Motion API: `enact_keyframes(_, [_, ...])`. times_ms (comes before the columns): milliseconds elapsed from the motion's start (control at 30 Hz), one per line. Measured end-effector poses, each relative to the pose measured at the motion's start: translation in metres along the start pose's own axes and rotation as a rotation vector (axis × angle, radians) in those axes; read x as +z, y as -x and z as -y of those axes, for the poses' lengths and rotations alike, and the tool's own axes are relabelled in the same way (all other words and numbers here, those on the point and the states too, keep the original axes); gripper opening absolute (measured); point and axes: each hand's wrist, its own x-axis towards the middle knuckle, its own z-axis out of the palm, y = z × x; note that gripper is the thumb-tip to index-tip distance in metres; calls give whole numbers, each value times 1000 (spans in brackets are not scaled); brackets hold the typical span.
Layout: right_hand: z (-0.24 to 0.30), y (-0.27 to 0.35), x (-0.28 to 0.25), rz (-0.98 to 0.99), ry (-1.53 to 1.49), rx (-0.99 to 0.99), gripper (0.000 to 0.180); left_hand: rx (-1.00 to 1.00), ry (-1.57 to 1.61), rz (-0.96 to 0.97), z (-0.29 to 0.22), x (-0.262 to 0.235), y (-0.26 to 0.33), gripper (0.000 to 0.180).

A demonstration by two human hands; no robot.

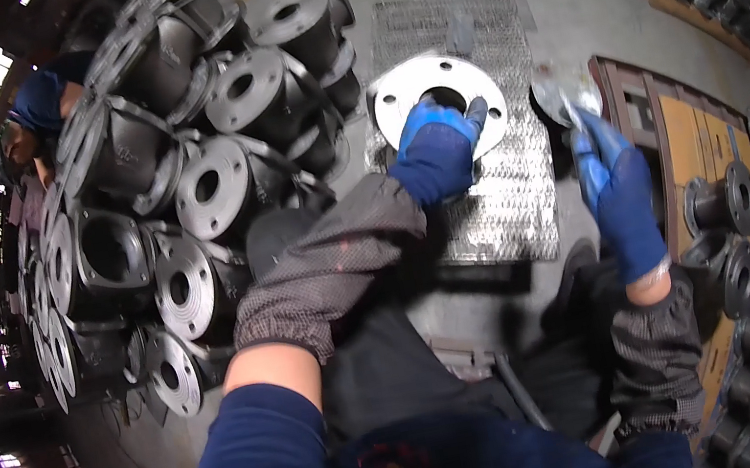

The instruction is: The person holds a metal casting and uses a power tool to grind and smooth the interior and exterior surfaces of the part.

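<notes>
A flanged metal casting (394, 112) with a bright round face, bolt holes and a central bore sits on the silvery textured bench top (510, 211). My left hand (439, 144), in a blue glove, grips it, with fingers reaching into the bore and the thumb lying on the face. To the right, my gloved right hand (615, 184) is closed, fingers pressed together around something thin and pale that points upward. That thing is too blurred to name. Just beyond these fingertips is a round, shiny metal piece (554, 100), partly covered by the thin thing.
Many dark flanged castings (213, 187) are piled at the left. A person in blue (45, 101) is behind that pile. A brown frame with cardboard (688, 147) stands at the right, with castings (741, 197) by it. More are stacked on a pallet (685, 9) at the far right.
</notes>
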Motion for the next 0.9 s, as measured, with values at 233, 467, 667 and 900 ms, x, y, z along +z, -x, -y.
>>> enact_keyframes(233, [-11,-6,3,-26,-11,2,27,388,186,40,11,-24,56,74])
enact_keyframes(467, [-3,-10,-3,94,-185,167,27,323,346,-28,4,-54,100,59])
enact_keyframes(667, [-9,-13,0,137,-363,282,28,-594,1271,-105,25,-73,110,27])
enact_keyframes(900, [-26,-19,15,158,-374,364,29,-690,1263,-53,64,-30,112,38])
